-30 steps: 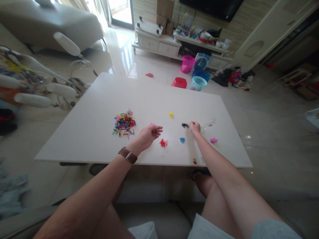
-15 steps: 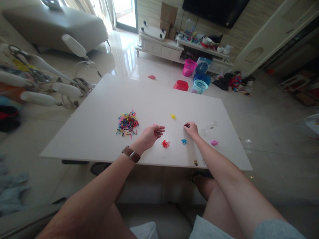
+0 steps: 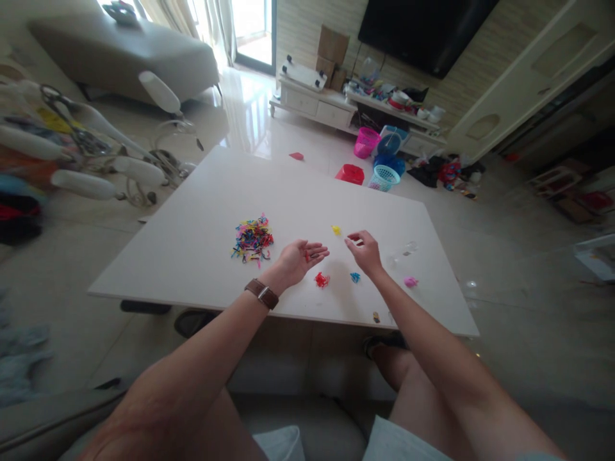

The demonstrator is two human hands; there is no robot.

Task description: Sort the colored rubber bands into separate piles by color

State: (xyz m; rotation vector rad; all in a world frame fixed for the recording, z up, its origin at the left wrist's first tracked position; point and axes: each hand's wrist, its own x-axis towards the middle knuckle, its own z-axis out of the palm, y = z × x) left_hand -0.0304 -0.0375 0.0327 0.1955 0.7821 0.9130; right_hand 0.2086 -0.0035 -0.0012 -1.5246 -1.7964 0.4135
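Observation:
My left hand (image 3: 300,257) is palm up above the table, fingers stretched out. A few small red and dark band-like pieces (image 3: 311,255) lie on its palm and fingers. My right hand (image 3: 366,250) hovers to its right, thumb and fingertips apart, with nothing visible between them. Just beyond the right fingertips sits a small yellow pile (image 3: 336,230). Nearer me are a red pile (image 3: 321,280) and a blue pile (image 3: 355,277) of similar pieces. To the left is a large mixed-colour pile (image 3: 253,239). A pink pile (image 3: 410,282) lies right of my right forearm.
The white table (image 3: 158,256) carries a clear plastic item (image 3: 410,248) at right and a small dark-and-yellow object (image 3: 376,317) by the near edge. Beyond it on the floor stand a red stool or bucket (image 3: 350,173) and a light-blue basket (image 3: 384,178).
My left hand has opened flatter and moved slightly right. My right fingers have parted; the dark piece seen at their tips before no longer shows there. The whole view has shifted slightly.

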